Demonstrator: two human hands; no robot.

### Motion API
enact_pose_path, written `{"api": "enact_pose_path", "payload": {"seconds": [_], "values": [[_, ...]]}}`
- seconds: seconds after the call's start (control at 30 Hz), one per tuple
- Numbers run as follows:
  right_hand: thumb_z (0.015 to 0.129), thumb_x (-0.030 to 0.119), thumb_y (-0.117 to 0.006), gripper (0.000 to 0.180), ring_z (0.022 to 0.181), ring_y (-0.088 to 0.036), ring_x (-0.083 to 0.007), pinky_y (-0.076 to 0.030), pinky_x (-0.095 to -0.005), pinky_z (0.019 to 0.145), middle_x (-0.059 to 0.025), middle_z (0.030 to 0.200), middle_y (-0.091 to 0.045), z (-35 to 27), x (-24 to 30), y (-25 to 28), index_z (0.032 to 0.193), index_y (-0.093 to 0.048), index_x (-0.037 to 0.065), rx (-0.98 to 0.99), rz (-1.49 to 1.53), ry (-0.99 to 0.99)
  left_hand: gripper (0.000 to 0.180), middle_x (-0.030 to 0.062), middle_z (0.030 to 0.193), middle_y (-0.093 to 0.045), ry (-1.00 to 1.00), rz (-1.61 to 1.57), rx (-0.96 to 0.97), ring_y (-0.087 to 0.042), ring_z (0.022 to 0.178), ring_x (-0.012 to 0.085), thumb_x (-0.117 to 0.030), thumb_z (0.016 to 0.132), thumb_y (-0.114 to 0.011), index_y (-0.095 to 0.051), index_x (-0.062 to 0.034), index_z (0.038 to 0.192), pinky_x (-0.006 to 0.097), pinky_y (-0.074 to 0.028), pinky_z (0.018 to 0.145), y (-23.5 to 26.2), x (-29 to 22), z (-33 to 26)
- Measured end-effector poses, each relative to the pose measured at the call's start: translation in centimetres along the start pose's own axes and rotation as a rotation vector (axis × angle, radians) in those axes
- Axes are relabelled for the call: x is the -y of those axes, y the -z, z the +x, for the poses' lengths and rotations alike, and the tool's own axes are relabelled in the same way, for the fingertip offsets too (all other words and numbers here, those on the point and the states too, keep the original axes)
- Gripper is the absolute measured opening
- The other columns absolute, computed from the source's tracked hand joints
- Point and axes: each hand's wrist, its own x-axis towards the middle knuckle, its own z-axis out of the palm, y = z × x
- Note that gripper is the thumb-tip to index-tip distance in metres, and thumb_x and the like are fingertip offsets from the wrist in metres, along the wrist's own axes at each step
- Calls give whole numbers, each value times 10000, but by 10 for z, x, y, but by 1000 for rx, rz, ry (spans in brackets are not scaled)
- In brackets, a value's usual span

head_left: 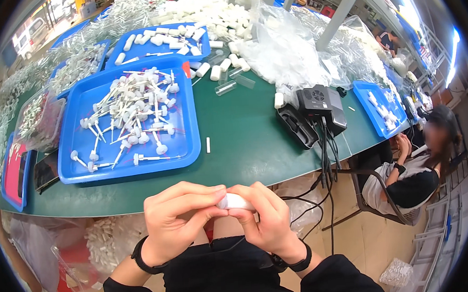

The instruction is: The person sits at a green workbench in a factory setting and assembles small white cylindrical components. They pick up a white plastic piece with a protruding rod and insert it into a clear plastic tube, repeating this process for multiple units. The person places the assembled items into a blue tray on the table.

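Note:
Just past the table's near edge, I hold a short white plastic cylinder [236,201] between both hands. My left hand [179,220] pinches its left end, where a paler, translucent piece shows between thumb and forefinger. Around the cylinder's right end, the thumb and fingers of my right hand [268,216] are closed, hiding part of it. Beyond my hands, a large blue tray [191,143] bears a heap of thin white sticks with round translucent caps [135,106]. One small white stick [208,145] lies alone on the green table [235,170], right of that tray.
Farther back, another blue tray [205,50] holds white cylinders, with clear tubes [226,87] nearby. A black boxy device [317,101] with hanging cables [328,156] stands right of centre. A seated person [413,183] is at the right, near a smaller blue tray [369,121]. A phone [45,171] lies left.

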Motion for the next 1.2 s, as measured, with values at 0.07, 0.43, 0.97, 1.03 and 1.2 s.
{"api": "enact_pose_path", "payload": {"seconds": [0.07, 0.43, 0.97, 1.03, 1.2], "values": [[801, 93, -654, 221, 592, -513, -246, -434, -320, 536, -105, 733, -538, 0, 3, 0, 971, -580, -26, -25, 4, 13, 256, 120, 899, -677, -81, -3, -4, -663, 743, 202, 73, 661, -724, -695, -11, 901, 263, -537, 623, -2, 3, 1], [985, 283, -357, 364, 642, -523, -108, -454, -243, 579, -26, 725, -528, 8, 4, 9, 1103, -505, -29, 179, 940, -450, 497, 131, 913, -677, 119, -193, 37, -653, 801, 177, 32, 691, -740, -553, 57, 1151, 276, -496, 752, -10, -17, 26], [906, 426, -379, 444, 495, -430, -133, -366, -269, 484, -22, 537, -405, 11, -2, 2, 705, -485, 44, 300, 1216, -641, 311, 76, 886, -654, 142, -308, -38, -593, 841, 136, 31, 682, -726, -683, -20, 986, 246, -487, 737, -24, -2, 2], [894, 420, -393, 433, 474, -412, -135, -364, -276, 475, -19, 523, -391, 8, -8, 1, 678, -467, 53, 357, 1285, -665, 292, 77, 893, -655, 93, -284, -30, -595, 852, 128, 18, 697, -725, -678, -17, 982, 239, -489, 743, -23, 1, 3], [819, 519, -407, 474, 441, -340, -111, -280, -256, 411, 4, 479, -341, 8, -4, -12, 594, -349, 105, 280, 1380, -613, 308, 103, 915, -659, 290, -377, 21, -608, 858, 139, 13, 713, -711, -636, 9, 1012, 251, -487, 749, -25, -13, 6]]}}
